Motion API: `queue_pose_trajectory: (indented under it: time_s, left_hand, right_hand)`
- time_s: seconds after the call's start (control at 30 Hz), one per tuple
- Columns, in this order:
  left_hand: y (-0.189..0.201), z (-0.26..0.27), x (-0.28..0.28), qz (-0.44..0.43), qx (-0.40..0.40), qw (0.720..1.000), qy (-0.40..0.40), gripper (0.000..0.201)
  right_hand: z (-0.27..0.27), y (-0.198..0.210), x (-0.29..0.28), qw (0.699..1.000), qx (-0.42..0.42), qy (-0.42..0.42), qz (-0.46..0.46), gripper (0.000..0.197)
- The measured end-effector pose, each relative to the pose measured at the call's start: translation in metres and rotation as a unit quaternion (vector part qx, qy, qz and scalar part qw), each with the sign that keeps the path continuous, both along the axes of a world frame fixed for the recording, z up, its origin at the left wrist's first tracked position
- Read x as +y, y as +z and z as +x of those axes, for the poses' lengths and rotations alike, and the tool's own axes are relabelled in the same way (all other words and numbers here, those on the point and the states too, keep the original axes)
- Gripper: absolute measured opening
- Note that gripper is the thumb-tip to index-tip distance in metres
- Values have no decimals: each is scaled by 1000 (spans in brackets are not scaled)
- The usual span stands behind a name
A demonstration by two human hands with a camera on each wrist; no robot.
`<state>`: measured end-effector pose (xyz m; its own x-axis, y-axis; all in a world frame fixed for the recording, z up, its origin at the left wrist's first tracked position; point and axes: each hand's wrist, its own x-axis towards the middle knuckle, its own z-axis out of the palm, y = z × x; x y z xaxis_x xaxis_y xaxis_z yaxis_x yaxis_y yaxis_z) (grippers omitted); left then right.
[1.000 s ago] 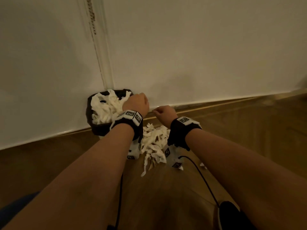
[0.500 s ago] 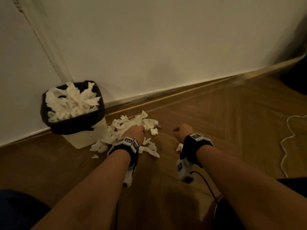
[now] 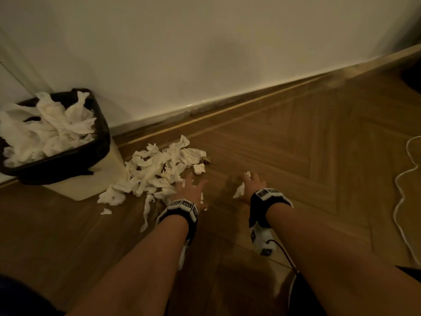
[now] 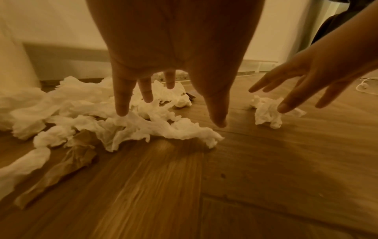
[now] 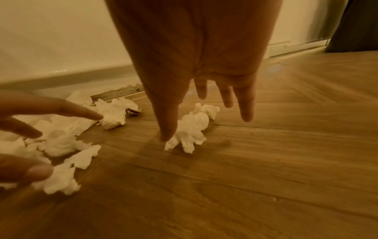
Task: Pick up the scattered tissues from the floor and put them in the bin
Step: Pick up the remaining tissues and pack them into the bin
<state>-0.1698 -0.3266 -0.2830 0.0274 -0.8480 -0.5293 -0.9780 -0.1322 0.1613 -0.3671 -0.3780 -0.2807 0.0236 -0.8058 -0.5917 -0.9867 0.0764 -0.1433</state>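
Note:
A heap of crumpled white tissues (image 3: 157, 172) lies on the wooden floor just right of the bin (image 3: 68, 156), a pale tub lined with a black bag and piled with tissues. My left hand (image 3: 190, 187) hovers over the heap's right edge with fingers spread (image 4: 122, 105), holding nothing. One lone crumpled tissue (image 3: 240, 189) (image 5: 190, 131) lies apart to the right. My right hand (image 3: 250, 182) is spread directly above it, thumb tip beside it, fingers straight (image 5: 245, 106). A brownish tissue (image 4: 67, 163) lies at the heap's near side.
The white wall and skirting board (image 3: 205, 106) run close behind the heap. A white cord (image 3: 407, 179) snakes over the floor at far right. A dark curtain (image 5: 355, 24) hangs at the right. Bare herringbone floor lies in front of both hands.
Both hands came away from the bin and down to the floor. Their fists have opened into spread fingers, the left over the heap, the right over the lone tissue.

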Motion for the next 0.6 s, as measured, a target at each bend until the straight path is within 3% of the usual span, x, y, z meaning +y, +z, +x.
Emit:
queue_pose_trajectory:
  time_s: [0.13, 0.23, 0.47, 0.6]
  left_hand:
    - [-14, 0, -10, 25, -3, 1000, 7, 73]
    - [-23, 0, -14, 33, -15, 999, 11, 67]
    - [-26, -14, -14, 44, -16, 999, 28, 56]
    - [-25, -25, -11, 29, -22, 999, 10, 48]
  right_hand:
    - [1, -8, -15, 1000, -2, 3, 7, 93]
    - [-1, -11, -21, 999, 14, 30, 8, 89]
    - [4, -21, -12, 1000, 6, -4, -15, 34]
    - [8, -25, -4, 999, -15, 2, -41, 22]
